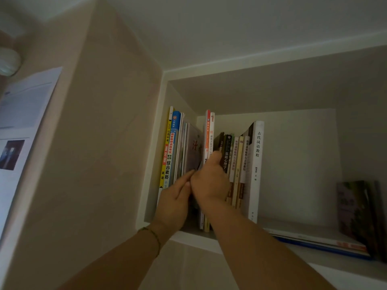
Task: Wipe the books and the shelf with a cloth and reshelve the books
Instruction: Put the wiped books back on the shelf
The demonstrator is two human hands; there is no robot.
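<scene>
Head view shows your right hand point(209, 181) clenched around the dark upright paperback book point(225, 152) on the white wooden shelf point(194, 235), while your released left hand point(174, 198) with straight fingers parts the neighbouring thin grey book point(193, 151), probably to make room.

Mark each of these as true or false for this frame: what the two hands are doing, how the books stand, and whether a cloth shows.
1. Both hands are at the row of upright books. True: the left hand and the right hand meet at the upright books.
2. The right hand holds a cloth. False: no cloth shows; its fingers curl round a dark-spined book.
3. The tall white book stands at the right end of the upright row. True.
4. The shelf to the right of the row is bare. False: flat-lying books and a dark leaning book are there.
5. The left wrist wears a thin bracelet. True.
</scene>
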